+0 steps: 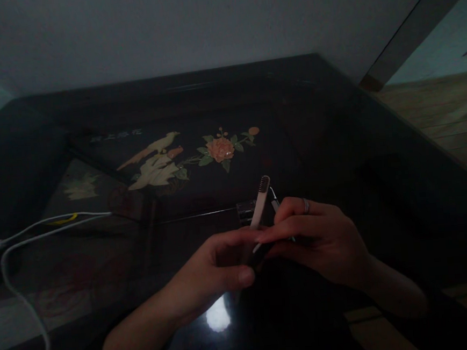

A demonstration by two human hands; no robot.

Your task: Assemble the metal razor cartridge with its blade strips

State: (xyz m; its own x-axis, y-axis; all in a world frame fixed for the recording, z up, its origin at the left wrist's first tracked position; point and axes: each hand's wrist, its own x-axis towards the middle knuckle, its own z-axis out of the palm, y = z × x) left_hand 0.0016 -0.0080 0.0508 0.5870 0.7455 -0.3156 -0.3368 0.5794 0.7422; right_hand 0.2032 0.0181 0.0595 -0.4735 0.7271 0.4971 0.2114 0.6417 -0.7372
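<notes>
Both hands meet over a dark shiny table (335, 134). The left hand (220, 265) is curled, with its fingers closed around the bottom end of a small pale stick (259, 208) that has a tiny comb at the top. The right hand (323, 238) is curled too, its fingertips touching the left hand's fingers right at the stick. I cannot tell if the right hand is pinching the stick as well. A thin dark stick (275, 198) peeks out just behind the right hand's fingers.

The pale stick stands up between the two hands. It is long and thin, and leans a little to the right, pointing up and away from the person.

Far to the left of the hands, a white cord (39, 230) lies on the table. Past the hands, a bird and flower picture (183, 154) is set into the top.
</notes>
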